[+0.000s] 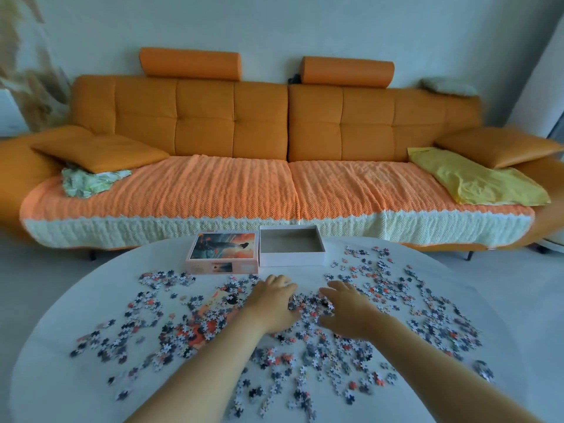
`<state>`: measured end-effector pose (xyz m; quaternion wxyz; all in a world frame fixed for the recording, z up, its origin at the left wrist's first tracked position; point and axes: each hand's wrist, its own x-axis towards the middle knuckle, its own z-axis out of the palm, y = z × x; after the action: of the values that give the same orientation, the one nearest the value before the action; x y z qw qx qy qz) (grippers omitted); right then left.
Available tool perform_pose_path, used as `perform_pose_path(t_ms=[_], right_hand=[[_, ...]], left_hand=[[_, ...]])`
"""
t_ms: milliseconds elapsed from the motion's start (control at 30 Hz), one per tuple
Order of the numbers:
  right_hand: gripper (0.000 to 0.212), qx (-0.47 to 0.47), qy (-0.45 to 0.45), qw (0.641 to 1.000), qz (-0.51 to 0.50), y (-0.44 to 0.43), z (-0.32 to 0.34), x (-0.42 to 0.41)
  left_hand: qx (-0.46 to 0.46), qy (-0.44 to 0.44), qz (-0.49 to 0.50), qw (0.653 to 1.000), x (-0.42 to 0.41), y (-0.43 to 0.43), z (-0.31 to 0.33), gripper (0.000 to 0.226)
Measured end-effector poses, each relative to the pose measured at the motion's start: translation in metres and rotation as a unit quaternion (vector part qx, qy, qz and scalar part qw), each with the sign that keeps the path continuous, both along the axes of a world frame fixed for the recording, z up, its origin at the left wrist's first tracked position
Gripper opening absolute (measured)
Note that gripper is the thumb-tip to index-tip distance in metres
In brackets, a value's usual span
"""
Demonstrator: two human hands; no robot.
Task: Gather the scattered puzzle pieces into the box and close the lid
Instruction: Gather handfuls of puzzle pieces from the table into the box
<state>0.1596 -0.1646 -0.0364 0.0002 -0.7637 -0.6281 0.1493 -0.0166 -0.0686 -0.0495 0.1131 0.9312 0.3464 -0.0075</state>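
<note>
puzzle pieces (pixel 308 303) lie strewn over the white table (pixel 305 274) across the lower half of the frame, with a small heap bunched between the two hands. the left hand (pixel 273 306) and right hand (pixel 348 312) rest palm-down on them, fingers loose (the right's spread), gripping nothing. the open box (pixel 291 259) sits just above the hands at centre, with its lid (pixel 222 253) just beside it on the left.

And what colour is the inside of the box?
The box is greyish brown inside; head view.

no print on the lid (pixel 223 252) is sharp enough to read.
</note>
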Motion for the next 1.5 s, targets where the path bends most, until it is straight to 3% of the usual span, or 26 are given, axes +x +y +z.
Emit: perform_pose_path(t_ms=[133,200,333,467,533,867,1100,1333,1500], right_hand=[[0.096,-0.064,-0.014,0.997,-0.032,-0.003,-0.004,-0.011],[0.095,-0.059,-0.016,0.998,-0.030,0.002,-0.008,-0.014],[0.075,-0.045,0.000,0.999,-0.014,0.016,-0.008,-0.011],[0.047,-0.027,0.037,0.999,-0.015,0.032,-0.007,-0.006],[0.035,-0.010,0.048,0.999,-0.021,0.039,-0.007,-0.004],[0.020,0.020,0.084,0.996,-0.037,0.046,-0.003,0.008],[0.006,0.066,0.138,0.986,-0.062,0.076,0.027,0.024],[0.010,0.146,0.111,0.981,-0.059,0.138,0.054,0.032],[0.024,0.161,0.099,0.980,-0.055,0.172,0.029,0.036]], left_hand=[[-0.081,0.091,0.007,0.993,-0.002,-0.009,-0.005,0.088],[-0.054,0.092,-0.009,0.994,0.002,-0.011,-0.007,0.086],[-0.021,0.033,-0.010,0.999,0.012,-0.005,-0.013,0.072],[-0.057,-0.074,0.014,0.996,0.019,0.003,-0.019,0.035],[-0.072,-0.100,0.013,0.992,0.020,0.007,-0.017,0.032],[-0.084,-0.145,0.015,0.986,0.028,0.020,-0.016,0.019],[-0.145,-0.246,0.054,0.957,0.040,0.054,0.005,0.011],[-0.102,-0.284,0.081,0.950,0.063,0.114,0.034,0.011],[-0.089,-0.221,0.094,0.967,0.074,0.140,0.013,0.018]])
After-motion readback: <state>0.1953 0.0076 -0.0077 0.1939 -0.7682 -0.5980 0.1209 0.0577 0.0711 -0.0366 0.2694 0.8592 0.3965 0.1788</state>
